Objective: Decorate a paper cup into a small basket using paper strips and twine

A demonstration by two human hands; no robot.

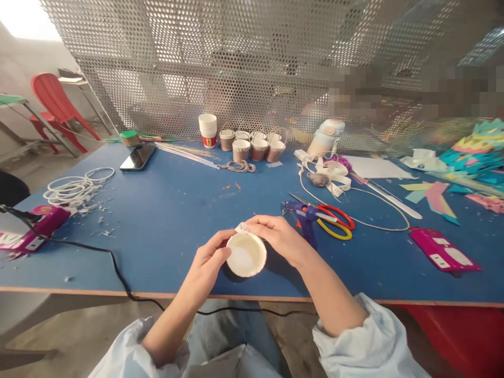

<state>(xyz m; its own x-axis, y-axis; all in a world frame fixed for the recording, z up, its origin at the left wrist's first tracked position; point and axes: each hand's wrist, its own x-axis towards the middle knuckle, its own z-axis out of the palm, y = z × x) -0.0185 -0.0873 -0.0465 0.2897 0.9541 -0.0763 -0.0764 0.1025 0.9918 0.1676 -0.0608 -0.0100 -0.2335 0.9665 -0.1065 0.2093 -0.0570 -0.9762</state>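
Note:
Both of my hands hold a small white paper cup (247, 254) over the near part of the blue table (169, 210), its open mouth facing me. My left hand (210, 260) grips the cup's left side with curled fingers. My right hand (275, 236) pinches the far rim, where a small white scrap sticks up. A blue glue gun (301, 212) and scissors with red and yellow handles (334, 220) lie just right of my right hand.
Paper cups (252, 144) and a cup stack (208, 129) stand at the back by the perforated screen (236, 63). A phone (137, 156), white rings (74, 189), pink cases (443, 249), a black cable (118, 273), a wire hoop (378, 210) and coloured paper (472, 152) lie around.

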